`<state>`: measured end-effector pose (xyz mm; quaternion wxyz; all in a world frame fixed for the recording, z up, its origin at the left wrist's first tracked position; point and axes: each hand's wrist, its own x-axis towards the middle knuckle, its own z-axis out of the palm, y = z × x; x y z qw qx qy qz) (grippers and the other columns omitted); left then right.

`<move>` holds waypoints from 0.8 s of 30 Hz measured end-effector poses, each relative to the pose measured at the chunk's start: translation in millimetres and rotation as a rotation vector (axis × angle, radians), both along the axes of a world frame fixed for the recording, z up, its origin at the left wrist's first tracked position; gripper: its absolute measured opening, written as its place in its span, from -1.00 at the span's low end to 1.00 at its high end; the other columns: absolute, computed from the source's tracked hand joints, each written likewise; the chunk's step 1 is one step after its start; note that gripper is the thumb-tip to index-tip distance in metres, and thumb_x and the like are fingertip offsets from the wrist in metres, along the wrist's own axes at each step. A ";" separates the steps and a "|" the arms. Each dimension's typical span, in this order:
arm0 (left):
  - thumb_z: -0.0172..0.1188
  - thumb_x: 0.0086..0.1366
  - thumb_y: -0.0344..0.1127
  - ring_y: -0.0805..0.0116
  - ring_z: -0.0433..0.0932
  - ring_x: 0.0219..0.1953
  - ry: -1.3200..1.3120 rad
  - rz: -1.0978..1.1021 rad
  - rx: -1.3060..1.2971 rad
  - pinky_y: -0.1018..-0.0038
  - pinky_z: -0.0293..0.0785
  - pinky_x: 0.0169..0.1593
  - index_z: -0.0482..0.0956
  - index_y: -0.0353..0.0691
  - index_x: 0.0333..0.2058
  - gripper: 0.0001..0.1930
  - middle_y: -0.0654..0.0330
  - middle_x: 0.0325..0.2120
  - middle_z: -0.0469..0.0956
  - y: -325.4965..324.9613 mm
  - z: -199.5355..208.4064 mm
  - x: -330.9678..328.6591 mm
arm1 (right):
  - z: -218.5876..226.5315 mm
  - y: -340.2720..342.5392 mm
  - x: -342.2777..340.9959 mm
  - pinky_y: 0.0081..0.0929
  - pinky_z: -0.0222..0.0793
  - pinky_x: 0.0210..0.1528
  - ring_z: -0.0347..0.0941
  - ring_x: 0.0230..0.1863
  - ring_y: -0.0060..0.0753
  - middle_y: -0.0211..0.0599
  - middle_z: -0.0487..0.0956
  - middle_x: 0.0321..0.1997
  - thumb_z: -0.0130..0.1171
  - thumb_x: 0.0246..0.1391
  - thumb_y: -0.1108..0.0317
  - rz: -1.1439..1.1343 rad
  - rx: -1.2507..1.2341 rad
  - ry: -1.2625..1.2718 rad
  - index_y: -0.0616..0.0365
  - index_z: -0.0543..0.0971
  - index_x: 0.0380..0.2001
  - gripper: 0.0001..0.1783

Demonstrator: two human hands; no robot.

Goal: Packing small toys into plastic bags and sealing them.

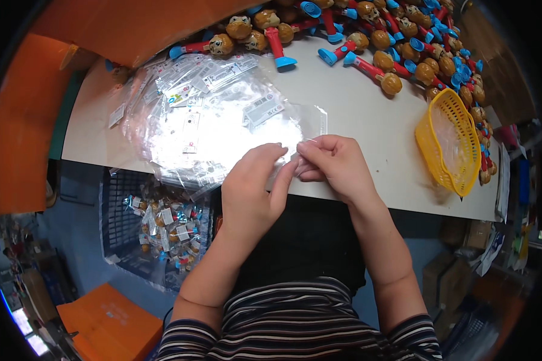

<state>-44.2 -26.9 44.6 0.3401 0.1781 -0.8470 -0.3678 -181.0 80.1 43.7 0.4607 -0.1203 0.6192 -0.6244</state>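
Clear bag [313, 122] partly hidden behind fingers [320, 157] — toy pile [424, 73] cut off above.

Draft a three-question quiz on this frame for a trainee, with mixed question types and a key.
1. True or false: the left hand and the right hand are at opposite ends of the white table.

2. Multiple choice: where is the blue crate?
A. On the table
B. Below the table edge, to the person's left
C. Below the table edge, to the person's right

3. Fill in: the loose toys along the table's far side have brown heads, red stems and ____ bases.

Key
1. False: they are close together at the near edge, beside the clear bags.
2. B
3. blue
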 end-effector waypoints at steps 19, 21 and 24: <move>0.22 0.06 -0.59 0.07 0.55 -0.34 0.041 0.141 -0.283 0.28 0.48 -0.27 0.57 -0.29 -0.31 -0.82 0.06 -0.37 0.52 3.6 3.4 -20.9 | 29.4 -5.8 -61.1 -0.59 0.52 -0.49 0.58 -0.51 -0.47 -0.10 0.64 -0.42 0.11 0.20 -0.20 -0.315 0.304 0.555 0.30 0.56 -0.29 -0.37; 0.23 0.06 -0.58 0.05 0.55 -0.31 -0.010 0.040 -0.274 0.27 0.49 -0.23 0.57 -0.29 -0.31 -0.82 0.06 -0.34 0.53 12.0 1.0 -27.3 | 21.7 -17.4 -111.4 -0.55 0.51 -0.58 0.61 -0.53 -0.40 -0.05 0.66 -0.40 0.05 0.17 -0.31 -0.364 0.346 0.413 0.34 0.55 -0.18 -0.24; 0.25 0.05 -0.56 0.06 0.55 -0.30 -0.080 -0.027 -0.288 0.27 0.49 -0.23 0.57 -0.28 -0.31 -0.81 0.08 -0.35 0.52 23.2 -9.7 -39.1 | -4.3 -32.6 -160.0 -0.54 0.51 -0.62 0.63 -0.52 -0.35 -0.03 0.67 -0.39 0.03 0.17 -0.32 -0.475 0.346 0.244 0.37 0.55 -0.14 -0.21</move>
